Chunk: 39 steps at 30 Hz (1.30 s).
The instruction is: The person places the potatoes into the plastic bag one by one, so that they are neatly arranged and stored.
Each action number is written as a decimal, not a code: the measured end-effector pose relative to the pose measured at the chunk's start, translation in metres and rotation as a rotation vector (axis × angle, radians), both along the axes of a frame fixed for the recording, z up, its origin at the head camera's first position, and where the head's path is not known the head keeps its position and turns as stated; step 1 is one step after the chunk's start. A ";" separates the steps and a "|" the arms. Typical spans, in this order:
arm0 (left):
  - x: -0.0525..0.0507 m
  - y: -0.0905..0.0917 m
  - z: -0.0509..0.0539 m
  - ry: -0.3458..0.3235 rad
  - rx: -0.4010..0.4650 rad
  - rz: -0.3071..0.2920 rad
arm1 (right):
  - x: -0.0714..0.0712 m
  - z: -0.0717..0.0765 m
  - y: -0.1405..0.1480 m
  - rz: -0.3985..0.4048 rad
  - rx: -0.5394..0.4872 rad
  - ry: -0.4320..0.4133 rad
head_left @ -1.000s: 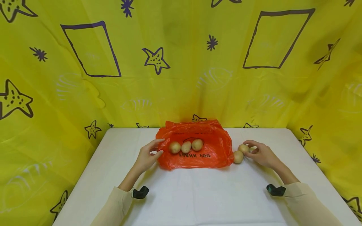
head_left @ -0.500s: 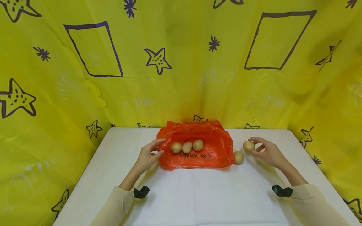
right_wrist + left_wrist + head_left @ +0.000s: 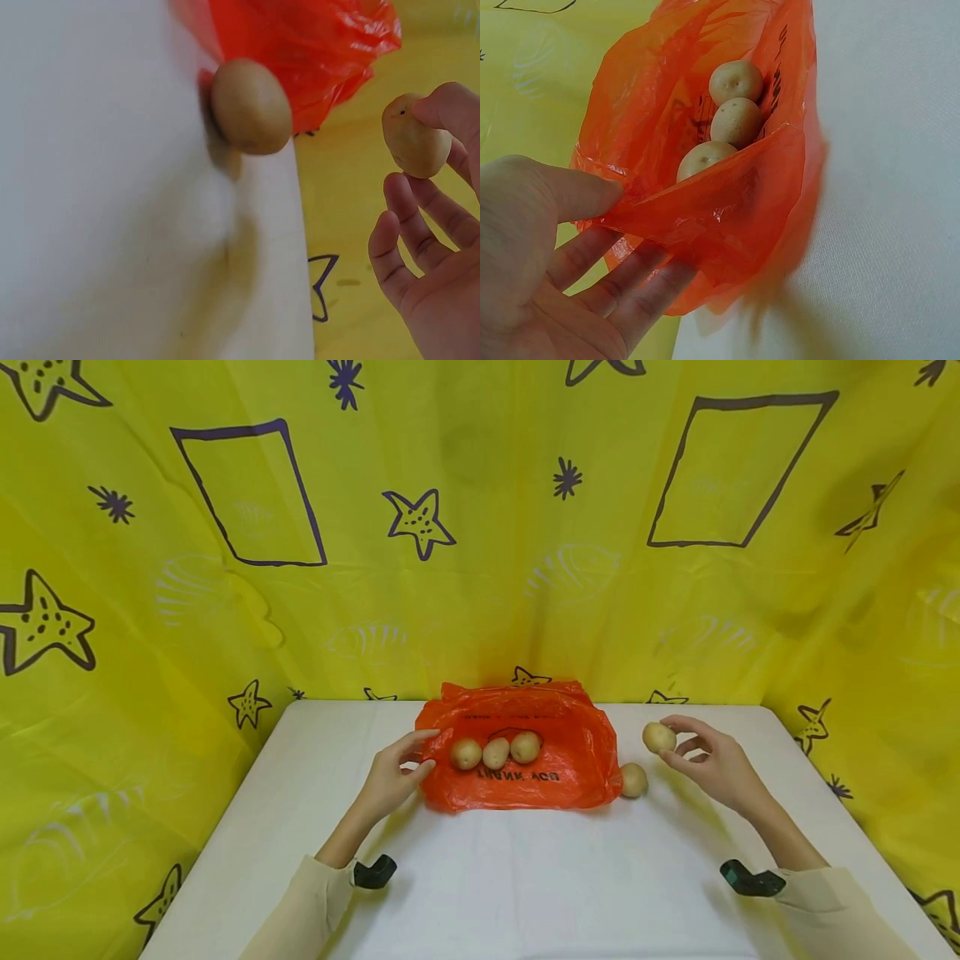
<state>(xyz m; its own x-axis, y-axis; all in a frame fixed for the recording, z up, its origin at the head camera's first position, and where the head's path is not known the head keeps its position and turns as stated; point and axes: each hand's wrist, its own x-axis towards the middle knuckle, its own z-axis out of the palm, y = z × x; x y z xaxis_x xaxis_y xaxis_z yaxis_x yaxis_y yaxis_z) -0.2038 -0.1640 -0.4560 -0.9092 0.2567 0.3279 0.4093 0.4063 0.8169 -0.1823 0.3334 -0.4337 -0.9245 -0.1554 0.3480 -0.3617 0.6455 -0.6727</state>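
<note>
A red plastic bag printed THANK YOU lies on its side with its mouth facing me. Inside it, three potatoes sit in a row. My left hand holds the bag's left edge, the thumb on the inner side and the fingers behind the plastic. To the right of the bag, my right hand pinches a potato between thumb and fingers, raised above the table. Another potato rests on the cloth against the bag's right side.
White cloth covers the table. A yellow curtain with drawn stars stands behind the table and at both sides. Dark wrist cameras sit on both sleeves.
My right hand has drawn a potato away from the one beside the bag, moving right and then lifting it. The left hand stays at the bag's edge.
</note>
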 end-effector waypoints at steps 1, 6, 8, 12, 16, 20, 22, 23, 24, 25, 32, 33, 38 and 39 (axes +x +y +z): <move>0.000 0.000 0.000 0.002 0.006 -0.002 | 0.001 0.002 -0.002 -0.001 -0.009 0.001; 0.000 0.000 -0.001 0.002 0.030 -0.003 | 0.005 0.010 -0.013 0.003 -0.046 0.034; 0.000 0.000 -0.001 0.009 0.037 -0.001 | 0.006 0.014 -0.017 0.003 -0.062 0.049; 0.000 0.000 -0.002 0.028 0.036 0.001 | 0.009 0.021 -0.026 0.011 -0.099 0.067; -0.001 -0.001 -0.002 0.028 0.019 0.005 | 0.012 0.028 -0.035 0.046 -0.137 0.083; -0.001 -0.002 -0.001 0.011 0.019 0.000 | 0.014 0.033 -0.044 0.081 -0.150 0.096; -0.001 -0.002 -0.001 0.010 0.017 -0.005 | 0.015 0.035 -0.049 0.088 -0.150 0.096; -0.001 -0.002 -0.001 0.007 0.015 -0.005 | 0.015 0.035 -0.051 0.091 -0.146 0.097; -0.001 -0.002 -0.001 0.003 0.012 -0.004 | 0.015 0.036 -0.053 0.093 -0.143 0.097; -0.001 -0.002 -0.001 -0.002 0.011 -0.002 | 0.015 0.036 -0.054 0.094 -0.142 0.096; 0.002 0.001 0.002 0.003 0.016 -0.001 | 0.016 0.040 -0.067 0.106 -0.129 0.071; 0.005 0.002 0.006 0.006 0.015 -0.001 | 0.015 0.040 -0.069 0.113 -0.131 0.067; 0.006 0.004 0.006 0.001 0.010 0.012 | 0.013 0.041 -0.082 0.144 -0.144 0.046; 0.003 0.002 0.001 -0.002 0.013 0.013 | 0.012 0.040 -0.084 0.152 -0.147 0.043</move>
<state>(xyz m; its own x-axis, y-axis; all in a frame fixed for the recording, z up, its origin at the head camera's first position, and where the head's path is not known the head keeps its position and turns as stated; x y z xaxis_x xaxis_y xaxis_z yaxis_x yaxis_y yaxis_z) -0.2011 -0.1617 -0.4545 -0.9132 0.2402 0.3293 0.4023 0.4010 0.8230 -0.1699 0.2490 -0.3935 -0.8783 -0.2364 0.4156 -0.4775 0.4775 -0.7376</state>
